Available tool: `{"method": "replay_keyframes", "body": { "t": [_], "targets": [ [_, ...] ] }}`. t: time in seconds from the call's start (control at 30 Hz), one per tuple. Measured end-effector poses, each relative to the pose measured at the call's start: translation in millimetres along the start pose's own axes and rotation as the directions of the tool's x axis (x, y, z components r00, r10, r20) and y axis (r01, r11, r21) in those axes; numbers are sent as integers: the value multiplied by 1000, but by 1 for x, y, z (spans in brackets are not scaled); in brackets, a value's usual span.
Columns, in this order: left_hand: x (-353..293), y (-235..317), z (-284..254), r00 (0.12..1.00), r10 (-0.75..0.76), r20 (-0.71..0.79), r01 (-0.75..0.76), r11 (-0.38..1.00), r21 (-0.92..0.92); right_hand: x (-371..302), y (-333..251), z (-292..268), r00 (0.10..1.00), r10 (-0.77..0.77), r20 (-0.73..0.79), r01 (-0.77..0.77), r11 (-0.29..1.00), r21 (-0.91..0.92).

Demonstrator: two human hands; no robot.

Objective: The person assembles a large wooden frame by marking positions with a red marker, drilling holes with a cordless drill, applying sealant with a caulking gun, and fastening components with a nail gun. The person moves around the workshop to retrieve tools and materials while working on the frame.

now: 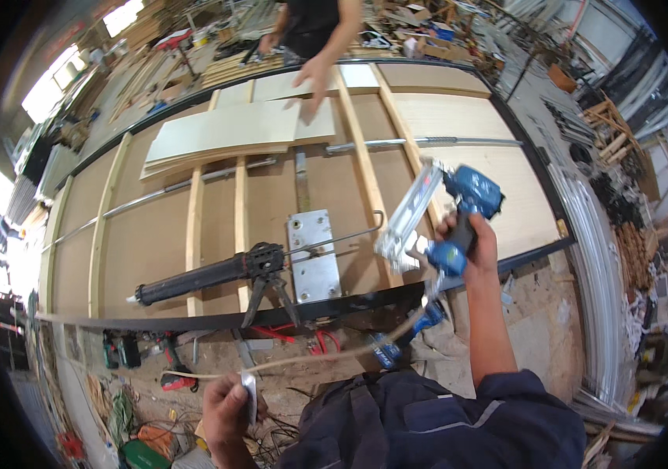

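My right hand (479,248) is closed around the grip of a blue nail gun (471,205), raised over the right part of a black-edged door panel (396,303). Its silver magazine (416,211) slants down to the left. From the handle's end a beige air hose (326,358) runs left, passing near my left hand (228,410). That hand, low in front of my body, pinches a short silvery strip (249,391); its exact kind is too small to tell. A black caulking gun (209,275) lies across the panel's near edge, beside a metal plate (313,254).
Wooden battens (196,242) and metal rods (428,141) cross the panel. Pale boards (221,134) are stacked on it. Across the panel, another person's hand (316,82) reaches over the boards. Cordless drills (174,367) and red-handled tools lie below the near edge. Metal profiles (596,273) stand at right.
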State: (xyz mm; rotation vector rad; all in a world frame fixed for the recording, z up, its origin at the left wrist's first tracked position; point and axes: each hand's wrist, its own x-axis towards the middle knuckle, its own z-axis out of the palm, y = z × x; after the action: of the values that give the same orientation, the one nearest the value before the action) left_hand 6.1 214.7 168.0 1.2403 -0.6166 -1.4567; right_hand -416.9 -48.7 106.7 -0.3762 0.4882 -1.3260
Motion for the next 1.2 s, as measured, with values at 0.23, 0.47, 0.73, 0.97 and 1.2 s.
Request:
{"method": "replay_keyframes", "body": {
  "t": [0.23, 0.47, 0.73, 0.97, 1.2],
  "targets": [
    [115, 18, 82, 913, -330, 240, 191, 866, 463, -142, -11, -60, 971, -93, -222, 114, 990, 81],
    [217, -65, 200, 929, -232, 289, -56, 682, 729, -187, -13, -118, 951, -115, -286, 179, 962, 209],
    [297, -155, 236, 962, -124, 242, -61, 769, 636, -188, -50, -134, 931, -148, -334, 186, 979, 86],
    [288, -157, 384, 932, -193, 306, -102, 672, 734, -198, -80, -145, 911, -154, -382, 206, 973, 99],
    [249, -180, 465, 805, 137, 578, -555, 518, 651, -225, -92, -162, 873, -208, -441, 269, 960, 81]
  ]
}}
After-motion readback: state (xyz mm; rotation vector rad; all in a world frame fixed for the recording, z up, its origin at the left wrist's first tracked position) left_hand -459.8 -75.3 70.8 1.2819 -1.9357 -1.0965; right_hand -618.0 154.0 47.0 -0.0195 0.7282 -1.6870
